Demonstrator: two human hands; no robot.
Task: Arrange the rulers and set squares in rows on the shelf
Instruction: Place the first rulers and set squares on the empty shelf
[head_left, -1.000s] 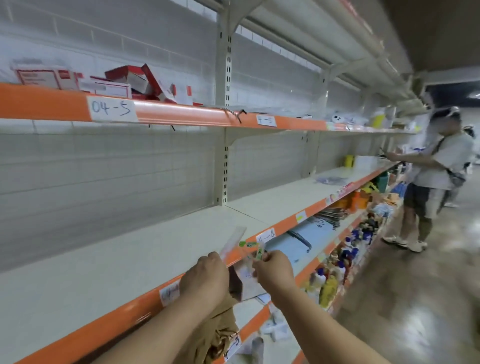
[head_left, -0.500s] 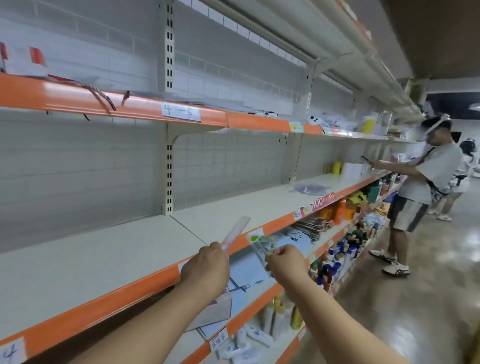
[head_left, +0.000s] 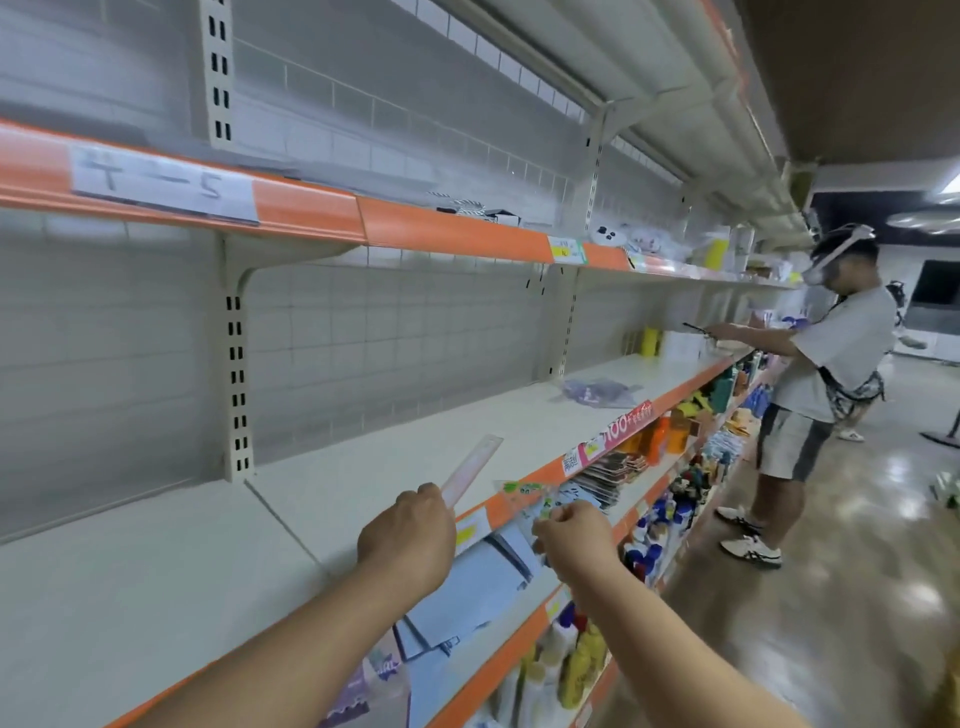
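Observation:
My left hand (head_left: 410, 535) grips the lower end of a clear pinkish ruler (head_left: 474, 467), which points up and to the right over the white shelf (head_left: 363, 488). My right hand (head_left: 574, 538) pinches a clear set square (head_left: 524, 496) with green and yellow print, held just beyond the shelf's orange front edge (head_left: 535, 475). Both hands are close together, about level with that edge. The stretch of shelf in front of them is bare.
A plastic-wrapped packet (head_left: 597, 392) lies further right on the same shelf. Lower shelves hold blue folders (head_left: 483, 577), bottles (head_left: 571, 660) and toys. A person in a headset (head_left: 826, 364) stands at the shelving on the right, on a glossy floor (head_left: 831, 597).
The view has shifted right along the shelving. Both hands rose slightly and moved apart, the ruler in the left and the set square in the right now held separately.

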